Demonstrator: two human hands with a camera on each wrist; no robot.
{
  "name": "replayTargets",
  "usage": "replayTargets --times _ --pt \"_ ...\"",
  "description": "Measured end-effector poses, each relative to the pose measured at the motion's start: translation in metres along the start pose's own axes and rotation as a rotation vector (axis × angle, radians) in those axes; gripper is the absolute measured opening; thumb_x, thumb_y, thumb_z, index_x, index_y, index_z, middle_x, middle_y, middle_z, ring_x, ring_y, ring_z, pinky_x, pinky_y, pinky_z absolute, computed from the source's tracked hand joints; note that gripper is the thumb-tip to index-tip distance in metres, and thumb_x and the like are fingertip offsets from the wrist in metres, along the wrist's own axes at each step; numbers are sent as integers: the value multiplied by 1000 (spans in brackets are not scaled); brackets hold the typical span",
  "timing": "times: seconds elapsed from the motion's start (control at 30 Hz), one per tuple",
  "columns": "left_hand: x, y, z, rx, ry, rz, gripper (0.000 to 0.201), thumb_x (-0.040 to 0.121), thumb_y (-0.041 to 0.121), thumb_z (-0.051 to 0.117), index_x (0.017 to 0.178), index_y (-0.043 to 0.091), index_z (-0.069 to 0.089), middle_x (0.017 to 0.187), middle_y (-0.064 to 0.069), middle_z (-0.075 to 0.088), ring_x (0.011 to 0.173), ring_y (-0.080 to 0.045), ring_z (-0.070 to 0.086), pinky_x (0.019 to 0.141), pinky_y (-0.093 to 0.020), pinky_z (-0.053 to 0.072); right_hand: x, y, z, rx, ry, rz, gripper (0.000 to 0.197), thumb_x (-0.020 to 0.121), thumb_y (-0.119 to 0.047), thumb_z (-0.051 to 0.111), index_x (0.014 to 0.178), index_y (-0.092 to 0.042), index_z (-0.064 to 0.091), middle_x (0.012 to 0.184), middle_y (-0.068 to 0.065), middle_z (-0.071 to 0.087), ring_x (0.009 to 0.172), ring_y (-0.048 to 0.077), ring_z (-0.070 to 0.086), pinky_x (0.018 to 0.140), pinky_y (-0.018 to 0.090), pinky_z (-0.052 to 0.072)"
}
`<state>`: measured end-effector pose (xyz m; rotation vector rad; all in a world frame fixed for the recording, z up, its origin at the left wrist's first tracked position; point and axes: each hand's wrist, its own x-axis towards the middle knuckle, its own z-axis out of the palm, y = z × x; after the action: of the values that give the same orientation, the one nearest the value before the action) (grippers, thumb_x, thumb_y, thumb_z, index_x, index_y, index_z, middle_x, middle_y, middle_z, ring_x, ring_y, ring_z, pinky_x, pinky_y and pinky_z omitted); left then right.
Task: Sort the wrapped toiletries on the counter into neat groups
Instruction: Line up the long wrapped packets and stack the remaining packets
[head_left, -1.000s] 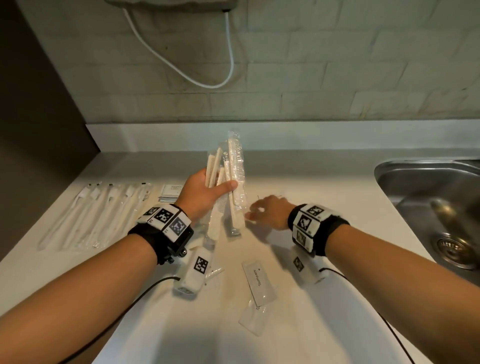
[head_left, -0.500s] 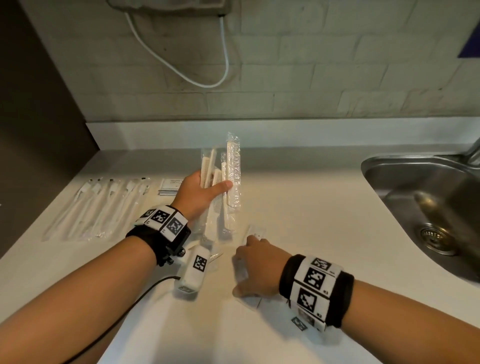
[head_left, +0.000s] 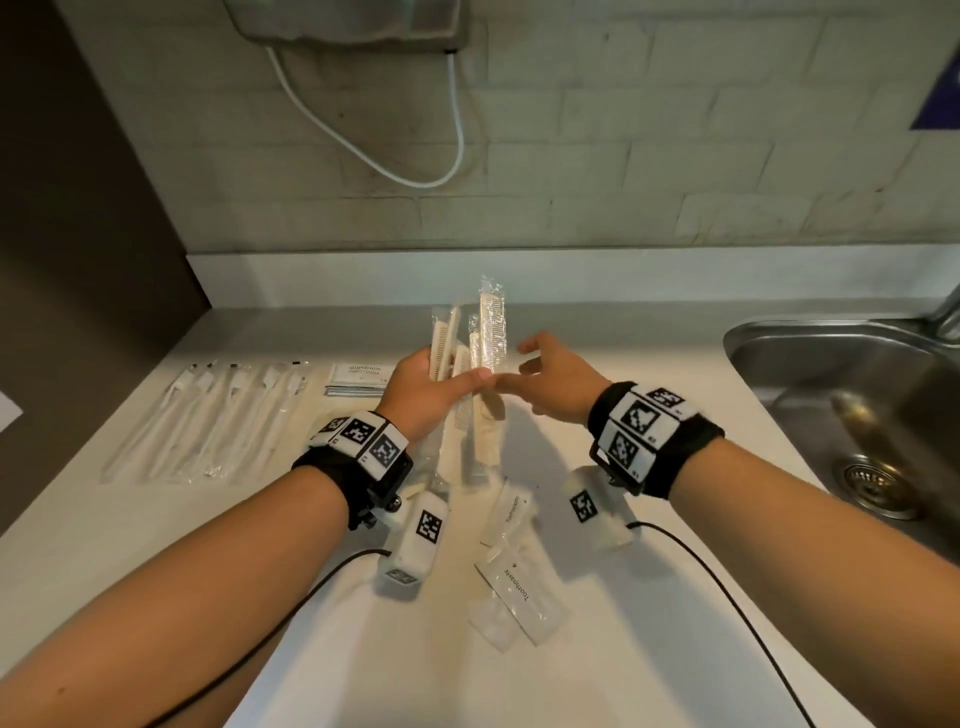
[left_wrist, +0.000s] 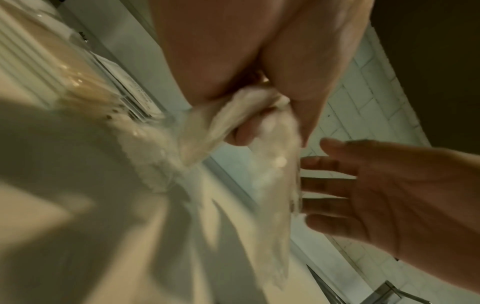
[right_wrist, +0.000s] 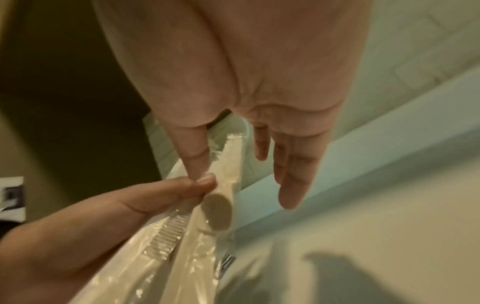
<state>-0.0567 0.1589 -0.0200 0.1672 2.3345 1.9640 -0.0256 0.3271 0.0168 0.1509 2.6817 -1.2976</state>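
Observation:
My left hand (head_left: 441, 387) grips a bundle of wrapped cream combs (head_left: 491, 322) upright above the counter, thumb across the front. My right hand (head_left: 540, 371) is beside the bundle with its fingers straight and spread, and holds nothing. In the right wrist view its thumb (right_wrist: 193, 156) touches the combs (right_wrist: 228, 176) next to the left thumb (right_wrist: 182, 189). The left wrist view shows the combs (left_wrist: 272, 164) blurred, with the right hand's fingers (left_wrist: 337, 185) at their edge. Two toothpaste packets (head_left: 511, 577) lie on the counter below the hands.
A row of wrapped toothbrushes (head_left: 218, 415) lies at the left of the counter (head_left: 649, 649). A stack of shampoo sachets (head_left: 358, 375) sits right of the row. A steel sink (head_left: 852, 415) is at the right. A white cable (head_left: 415, 171) hangs on the tiled wall.
My right hand has lifted off the packets on the counter and come up beside the comb bundle. The left hand has kept the combs upright in about the same place.

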Motion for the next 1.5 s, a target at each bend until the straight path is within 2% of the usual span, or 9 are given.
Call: replayTargets --times 0.13,0.27,0.6,0.73,0.87,1.0,1.2,1.37,1.5 --pt "18 0 13 16 26 -12 29 79 25 79 102 11 67 100 -13 74 94 -28 71 86 -40 57 27 5 -3 334 -111 84 62 82 -16 73 132 -6 39 104 15 67 78 21 68 77 36 59" --pt "36 -9 23 42 54 -80 25 81 26 79 98 13 67 89 -2 72 82 -19 68 73 -31 53 44 11 -2 322 -106 125 40 81 2 71 112 -4 47 89 13 65 74 22 65 76 38 60" --pt "70 -26 33 383 -6 -252 9 74 13 64 70 13 56 70 -7 58 65 -25 56 66 -34 50 80 31 12 90 -150 302 34 77 1 75 72 -13 44 79 17 71 73 26 70 86 42 57" --pt "76 -26 29 507 9 -282 14 79 14 70 90 7 66 88 -10 69 81 -27 66 69 -31 50 83 33 17 -44 -153 271 35 71 -10 82 70 -14 47 103 20 72 97 31 69 92 42 54" --pt "73 -29 27 659 -2 -337 20 81 16 72 99 8 66 91 -7 67 79 -23 62 54 -25 41 80 33 19 -107 -140 277 29 70 -9 81 71 -11 52 97 18 74 92 28 72 87 41 57" --pt "70 -31 25 694 20 -360 23 81 18 71 98 6 60 87 -5 64 74 -21 62 58 -26 46 77 36 16 -156 -107 299 20 71 -8 78 83 -8 62 94 13 74 87 26 72 81 38 59" --pt "70 -22 18 317 27 -376 27 85 24 68 103 5 60 80 -7 66 67 -22 61 65 -35 52 67 43 -4 -204 -142 368 24 75 -9 77 94 5 72 90 17 75 89 29 73 85 41 58" --pt "57 -8 14 13 32 -382 10 91 15 51 94 7 57 71 -4 56 52 -13 48 51 -26 44 50 48 -14 -438 -190 369 21 74 -18 78 88 -5 70 89 8 73 89 23 71 83 32 58" --pt "45 -4 8 -153 -7 -425 25 94 10 40 108 -2 55 84 -15 58 62 -20 55 59 -31 50 41 40 -9 -450 -99 185 49 75 -27 78 115 -10 56 113 6 61 102 23 59 90 32 51"
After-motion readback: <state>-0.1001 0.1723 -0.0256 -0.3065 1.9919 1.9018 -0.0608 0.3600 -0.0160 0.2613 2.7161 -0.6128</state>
